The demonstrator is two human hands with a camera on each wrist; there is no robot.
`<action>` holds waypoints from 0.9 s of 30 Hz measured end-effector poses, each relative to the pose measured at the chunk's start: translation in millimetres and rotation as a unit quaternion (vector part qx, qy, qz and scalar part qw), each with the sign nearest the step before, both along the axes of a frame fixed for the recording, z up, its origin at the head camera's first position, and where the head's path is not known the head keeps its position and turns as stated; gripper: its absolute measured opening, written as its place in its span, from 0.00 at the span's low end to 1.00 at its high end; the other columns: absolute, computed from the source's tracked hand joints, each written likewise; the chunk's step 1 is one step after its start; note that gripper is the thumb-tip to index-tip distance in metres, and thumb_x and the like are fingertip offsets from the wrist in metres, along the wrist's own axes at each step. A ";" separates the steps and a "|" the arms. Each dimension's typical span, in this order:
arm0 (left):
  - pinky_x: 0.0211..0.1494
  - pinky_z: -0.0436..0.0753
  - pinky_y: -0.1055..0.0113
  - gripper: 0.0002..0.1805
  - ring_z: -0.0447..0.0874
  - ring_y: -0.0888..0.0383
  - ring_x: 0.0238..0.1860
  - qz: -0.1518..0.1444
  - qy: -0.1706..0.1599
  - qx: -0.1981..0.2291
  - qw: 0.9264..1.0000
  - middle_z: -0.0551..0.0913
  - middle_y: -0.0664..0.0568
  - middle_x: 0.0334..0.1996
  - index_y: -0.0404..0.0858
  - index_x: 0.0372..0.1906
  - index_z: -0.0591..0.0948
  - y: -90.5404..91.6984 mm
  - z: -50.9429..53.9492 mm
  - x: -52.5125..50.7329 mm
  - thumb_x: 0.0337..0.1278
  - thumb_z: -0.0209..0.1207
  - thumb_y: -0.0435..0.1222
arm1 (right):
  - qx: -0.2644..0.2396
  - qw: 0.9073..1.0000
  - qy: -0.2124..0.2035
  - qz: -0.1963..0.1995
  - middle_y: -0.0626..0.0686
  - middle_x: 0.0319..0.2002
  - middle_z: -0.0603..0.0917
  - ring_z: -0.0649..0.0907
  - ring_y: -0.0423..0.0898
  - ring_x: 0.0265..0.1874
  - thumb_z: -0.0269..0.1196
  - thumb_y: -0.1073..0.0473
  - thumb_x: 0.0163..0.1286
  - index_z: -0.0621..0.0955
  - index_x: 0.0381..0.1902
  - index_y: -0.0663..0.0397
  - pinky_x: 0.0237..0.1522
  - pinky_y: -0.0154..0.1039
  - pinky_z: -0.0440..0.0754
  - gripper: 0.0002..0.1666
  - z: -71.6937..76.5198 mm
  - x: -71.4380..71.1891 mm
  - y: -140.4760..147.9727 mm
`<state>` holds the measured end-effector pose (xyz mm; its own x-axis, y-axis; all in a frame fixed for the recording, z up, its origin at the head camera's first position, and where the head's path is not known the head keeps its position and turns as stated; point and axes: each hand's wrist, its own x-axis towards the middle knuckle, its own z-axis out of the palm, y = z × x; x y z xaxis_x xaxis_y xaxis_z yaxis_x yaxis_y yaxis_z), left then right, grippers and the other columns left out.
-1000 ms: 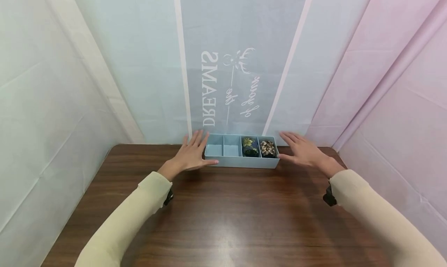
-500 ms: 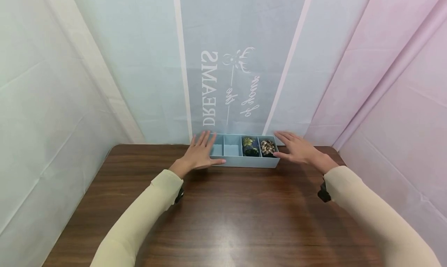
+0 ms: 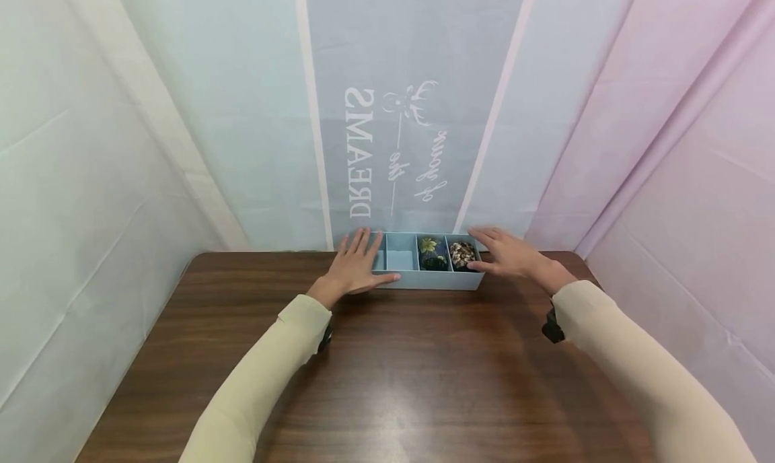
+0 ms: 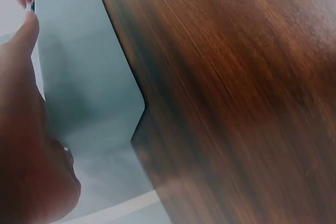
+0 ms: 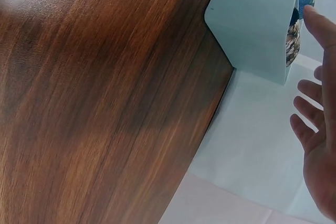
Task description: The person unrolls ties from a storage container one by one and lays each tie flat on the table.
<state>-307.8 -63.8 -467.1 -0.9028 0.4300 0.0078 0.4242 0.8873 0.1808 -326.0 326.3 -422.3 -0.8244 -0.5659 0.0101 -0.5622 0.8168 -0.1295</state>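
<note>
A light blue divided box (image 3: 430,280) stands at the table's far edge in the head view. In its right-hand end compartment sits a brown-and-cream patterned cloth roll (image 3: 463,253), with a dark blue floral cloth roll (image 3: 432,253) in the one beside it. My left hand (image 3: 356,264) is spread over the box's left end and hides part of that compartment. Over the right end reaches my right hand (image 3: 511,254), fingers extended, its thumb near the brown roll. The left wrist view shows the box's front wall (image 4: 84,72) beside my left hand (image 4: 31,129); contact is hard to tell.
A brown wooden table (image 3: 387,362) spreads in front of the box. Right behind it hangs a pale blue-grey cloth (image 3: 412,39) with printed lettering. White cloth walls (image 3: 72,214) close in the left and right sides.
My left hand has slid right over the box's left end, covering more of it. The right hand has shifted left over the right end. The box and rolls have stayed in place.
</note>
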 end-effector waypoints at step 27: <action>0.86 0.33 0.42 0.55 0.28 0.46 0.87 0.036 -0.013 -0.050 0.998 0.34 0.46 0.87 0.54 0.88 0.38 11.9 -8.3 -5.6 0.67 0.35 0.79 | -0.016 0.998 0.005 0.068 0.71 0.67 0.79 0.78 0.68 0.67 0.74 0.46 0.70 0.75 0.72 0.69 0.67 0.66 0.77 0.44 -4.0 -21.6 -20.0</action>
